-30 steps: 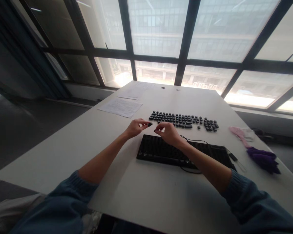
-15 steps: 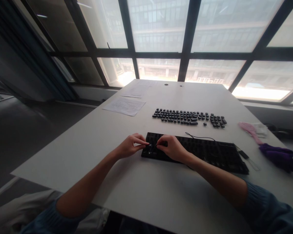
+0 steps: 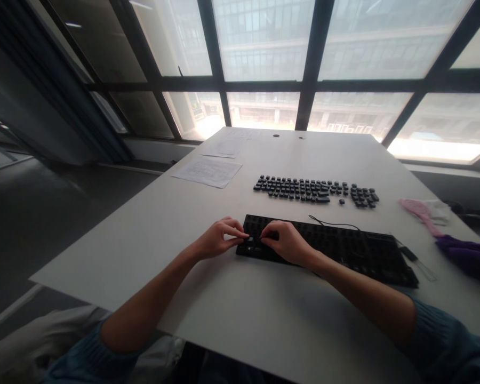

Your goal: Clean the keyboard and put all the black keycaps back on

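Right hand (image 3: pixel 288 242) lowered, keyboard (image 3: pixel 362 248) long (and black)

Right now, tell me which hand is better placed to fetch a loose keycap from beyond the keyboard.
Right, probably. The right hand is over the keyboard, nearer most of the loose keycaps; the left hand is at the keyboard's left end.

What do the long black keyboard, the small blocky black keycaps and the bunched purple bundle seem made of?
Long black keyboard: probably plastic, dull, with straight, crisp edges.
Small blocky black keycaps: likely plastic, slightly glossy, their tops catching light.
Bunched purple bundle: apparently matte fabric, judging by its soft, uneven outline; fibre unclear.
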`<state>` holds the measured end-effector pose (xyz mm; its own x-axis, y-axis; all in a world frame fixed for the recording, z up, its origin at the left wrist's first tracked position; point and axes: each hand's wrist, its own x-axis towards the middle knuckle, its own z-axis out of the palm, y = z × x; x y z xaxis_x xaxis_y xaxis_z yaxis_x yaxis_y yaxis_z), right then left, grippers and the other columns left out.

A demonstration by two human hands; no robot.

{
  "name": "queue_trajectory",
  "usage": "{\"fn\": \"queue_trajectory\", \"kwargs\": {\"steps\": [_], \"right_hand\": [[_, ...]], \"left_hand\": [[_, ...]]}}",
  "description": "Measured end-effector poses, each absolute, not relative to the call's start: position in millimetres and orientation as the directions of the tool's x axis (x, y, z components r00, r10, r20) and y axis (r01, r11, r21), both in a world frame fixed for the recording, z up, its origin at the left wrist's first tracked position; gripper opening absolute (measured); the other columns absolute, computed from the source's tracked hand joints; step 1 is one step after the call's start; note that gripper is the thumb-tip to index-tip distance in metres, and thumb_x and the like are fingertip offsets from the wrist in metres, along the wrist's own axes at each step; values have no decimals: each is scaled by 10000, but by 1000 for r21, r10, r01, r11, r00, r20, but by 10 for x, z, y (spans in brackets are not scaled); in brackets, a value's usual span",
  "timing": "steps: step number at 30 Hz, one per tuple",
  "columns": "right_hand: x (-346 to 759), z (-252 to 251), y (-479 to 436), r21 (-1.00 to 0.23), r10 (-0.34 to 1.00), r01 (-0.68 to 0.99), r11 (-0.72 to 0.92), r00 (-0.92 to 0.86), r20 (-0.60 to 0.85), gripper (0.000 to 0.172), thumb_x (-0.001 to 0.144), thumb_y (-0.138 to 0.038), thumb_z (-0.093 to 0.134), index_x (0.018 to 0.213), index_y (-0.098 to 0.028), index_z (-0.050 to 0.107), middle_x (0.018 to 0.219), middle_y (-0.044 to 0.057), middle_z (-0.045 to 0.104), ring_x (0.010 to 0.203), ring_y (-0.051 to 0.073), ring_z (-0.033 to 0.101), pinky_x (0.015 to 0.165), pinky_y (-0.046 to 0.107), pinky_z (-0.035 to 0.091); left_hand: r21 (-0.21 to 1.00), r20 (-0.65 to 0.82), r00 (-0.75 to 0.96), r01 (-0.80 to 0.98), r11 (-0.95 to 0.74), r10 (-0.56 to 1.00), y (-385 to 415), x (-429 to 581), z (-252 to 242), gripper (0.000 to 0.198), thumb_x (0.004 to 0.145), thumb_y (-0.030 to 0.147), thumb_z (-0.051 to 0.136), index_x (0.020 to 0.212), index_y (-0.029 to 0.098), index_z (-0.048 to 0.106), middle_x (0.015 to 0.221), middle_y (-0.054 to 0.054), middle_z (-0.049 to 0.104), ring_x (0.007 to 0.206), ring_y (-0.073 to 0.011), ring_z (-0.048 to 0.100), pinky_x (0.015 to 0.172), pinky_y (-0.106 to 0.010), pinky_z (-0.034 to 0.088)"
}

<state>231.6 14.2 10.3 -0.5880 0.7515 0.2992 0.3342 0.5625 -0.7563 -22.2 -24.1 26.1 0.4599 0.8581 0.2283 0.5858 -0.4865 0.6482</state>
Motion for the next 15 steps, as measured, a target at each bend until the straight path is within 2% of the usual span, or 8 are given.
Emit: {"fn": "queue_trajectory", "kwargs": {"steps": [6,11,15], "right_hand": [[2319,91,135,-755,755,343,559,-587,293,83,788,-112,748,799,-194,742,807,16,708,756,159,628,722,266,476],[2316,99,127,-742,754,360,565,-590,287,90,781,-104,753,794,-192,743,816,17,706,766,158,629,724,262,475],[2309,97,122,-737,750,364,570,-596,287,87,785,-107,754,797,-193,747,827,19,705,773,158,630,735,263,476]], "left_hand": [[619,275,476,577,-533,835,-261,-210,277,174,879,240,719,1028,276,802,929,-55,716,902,-189,612,857,-340,497],[587,259,476,613,-528,840,-283,-201,287,150,889,238,703,992,269,807,915,-50,707,883,-181,603,849,-334,493],[541,235,488,653,-530,841,-320,-192,329,192,906,244,669,1040,290,798,947,-52,699,919,-190,601,863,-337,488]]}}
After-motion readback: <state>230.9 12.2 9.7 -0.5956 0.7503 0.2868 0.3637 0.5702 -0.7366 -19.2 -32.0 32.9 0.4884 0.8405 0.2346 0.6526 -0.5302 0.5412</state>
